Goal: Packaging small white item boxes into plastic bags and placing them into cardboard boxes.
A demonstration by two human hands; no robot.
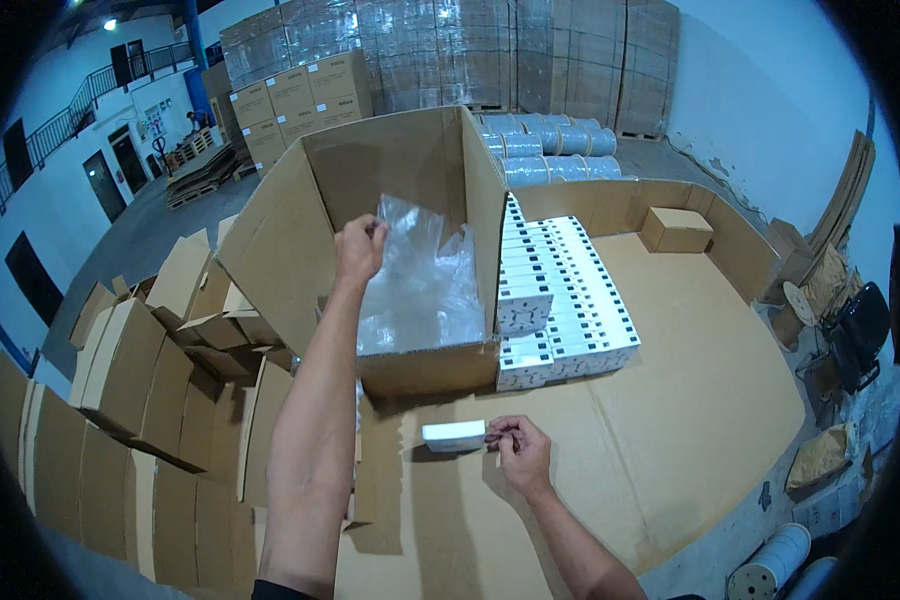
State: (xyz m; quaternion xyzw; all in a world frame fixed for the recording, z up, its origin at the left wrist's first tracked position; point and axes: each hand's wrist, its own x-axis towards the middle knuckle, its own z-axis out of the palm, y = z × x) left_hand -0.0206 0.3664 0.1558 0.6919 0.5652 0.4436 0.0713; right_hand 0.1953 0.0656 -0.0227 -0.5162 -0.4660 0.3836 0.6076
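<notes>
My left hand (362, 248) reaches over the large open cardboard box (425, 368) and pinches the top edge of a clear plastic bag (410, 222). More clear bags (425, 305) lie crumpled inside that box. Nearer to me, my right hand (522, 458) has its fingers closed at the right end of a small white box (454, 436); the exact grip is partly hidden. A shadow falls just below the white box, over the cardboard-covered table (570, 490).
Stacked white boxes with dark marks (570, 300) stand right of the large box. A closed brown carton (677, 230) sits at the table's far corner. Open cartons (140, 370) crowd the left. Spools (550, 140) and wrapped pallets (440, 60) stand behind; a dark chair (858, 335) is at right.
</notes>
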